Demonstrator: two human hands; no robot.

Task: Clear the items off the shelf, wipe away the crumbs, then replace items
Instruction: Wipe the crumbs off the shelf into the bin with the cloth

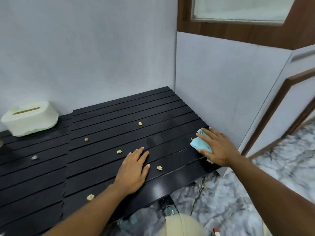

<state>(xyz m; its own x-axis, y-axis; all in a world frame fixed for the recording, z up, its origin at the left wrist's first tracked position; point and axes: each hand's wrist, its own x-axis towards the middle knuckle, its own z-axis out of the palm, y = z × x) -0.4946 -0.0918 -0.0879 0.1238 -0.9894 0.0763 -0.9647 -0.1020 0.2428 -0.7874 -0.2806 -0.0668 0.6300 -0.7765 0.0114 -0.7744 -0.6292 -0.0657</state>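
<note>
A black slatted shelf (pixel 105 116) runs along the grey wall. Several yellowish crumbs lie on it, one near the back (pixel 140 123), one by my left fingertips (pixel 119 151), one beside my left thumb (pixel 159 167) and one near the front (pixel 90 197). My left hand (pixel 133 171) rests flat on the slats with straight fingers. My right hand (pixel 218 147) presses a light blue cloth (pixel 199 142) onto the shelf's right end, fingers spread and straight. A small pale crumb peeks out under my right wrist (pixel 209 161).
A pale green tissue box (pixel 29 118) stands at the shelf's far left against the wall. A small clear scrap (pixel 34 157) lies on the left section. A grey side panel (pixel 221 92) closes the shelf's right end. Glass items (pixel 168 210) and marble floor (pixel 238 201) lie below.
</note>
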